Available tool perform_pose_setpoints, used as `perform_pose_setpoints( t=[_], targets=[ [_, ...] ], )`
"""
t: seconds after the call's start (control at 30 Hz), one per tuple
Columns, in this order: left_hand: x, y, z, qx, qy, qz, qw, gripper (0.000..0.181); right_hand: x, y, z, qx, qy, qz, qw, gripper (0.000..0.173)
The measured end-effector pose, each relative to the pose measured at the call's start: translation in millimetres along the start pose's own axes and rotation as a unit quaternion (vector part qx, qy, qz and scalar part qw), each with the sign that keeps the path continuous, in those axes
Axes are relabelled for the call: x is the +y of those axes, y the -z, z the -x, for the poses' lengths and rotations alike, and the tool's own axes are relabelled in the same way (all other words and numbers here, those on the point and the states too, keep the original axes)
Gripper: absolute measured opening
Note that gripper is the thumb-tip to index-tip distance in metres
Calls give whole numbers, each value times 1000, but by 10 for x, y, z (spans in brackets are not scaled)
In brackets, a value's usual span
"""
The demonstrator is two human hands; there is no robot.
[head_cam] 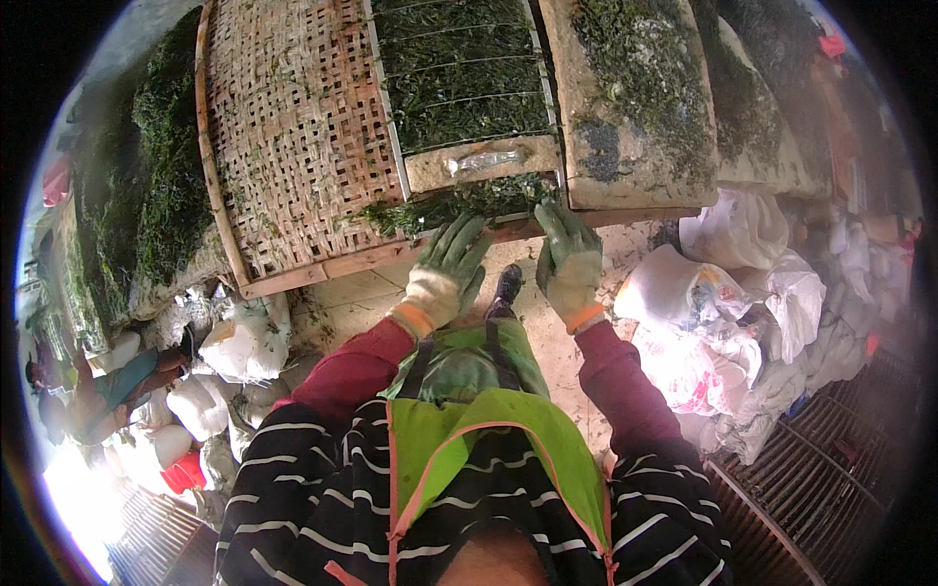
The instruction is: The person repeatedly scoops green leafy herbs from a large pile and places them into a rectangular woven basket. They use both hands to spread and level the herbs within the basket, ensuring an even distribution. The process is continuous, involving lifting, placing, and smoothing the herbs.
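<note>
My left hand (448, 267), in a cream and green work glove, reaches to the front rail of a low table, fingers spread a little at the edge of a strip of dark green leafy material (469, 199). My right hand (569, 256), gloved alike, lies by the same rail further right, its fingertips near a metal frame (555, 117). The frame has thin cross wires over more of the green material (469, 80). At its near end is a tan board (484, 162) with a clear plastic piece on it. Neither hand clearly holds anything.
A woven bamboo mat (293, 139) adjoins the frame on the left, a tan slab with green bits (645, 176) on the right. Filled white sacks (681, 293) are piled at the right, more (249, 340) at the left. Another person (110, 388) is at the far left.
</note>
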State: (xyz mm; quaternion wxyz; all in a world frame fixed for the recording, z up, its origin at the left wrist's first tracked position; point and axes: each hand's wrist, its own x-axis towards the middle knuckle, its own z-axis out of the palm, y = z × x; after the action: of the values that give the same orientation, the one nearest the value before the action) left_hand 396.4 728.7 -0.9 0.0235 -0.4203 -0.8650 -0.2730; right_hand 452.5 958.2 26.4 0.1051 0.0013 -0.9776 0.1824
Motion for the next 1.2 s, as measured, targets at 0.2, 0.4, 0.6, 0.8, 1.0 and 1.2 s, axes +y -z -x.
perform_pose_setpoints(
  t=[0.2, 0.4, 0.6, 0.8, 1.0, 1.2],
  targets=[
    [-215, -593, -468, 197, -94, -518, 827, 61, 48, -253, -454, -174, -23, 132, 976, 56],
    [-77, -403, -676, 26, -49, -146, 988, 58, 213, -354, -277, -135, 23, 208, 968, 54],
    [-110, -424, -735, 10, -32, -99, 995, 51, 738, 312, -879, 8, 51, -326, 944, 42],
    [-86, -431, -763, -16, -20, -92, 995, 50, 1545, 994, -2449, 189, 105, -39, 975, 38],
    [-95, -525, -792, -49, -15, -112, 992, 56, 1623, 825, -3569, -18, -20, 252, 967, 39],
    [-72, -509, -795, -50, -26, -135, 989, 57, 2406, 1487, -3172, 205, -43, -116, 971, 30]
  ],
)
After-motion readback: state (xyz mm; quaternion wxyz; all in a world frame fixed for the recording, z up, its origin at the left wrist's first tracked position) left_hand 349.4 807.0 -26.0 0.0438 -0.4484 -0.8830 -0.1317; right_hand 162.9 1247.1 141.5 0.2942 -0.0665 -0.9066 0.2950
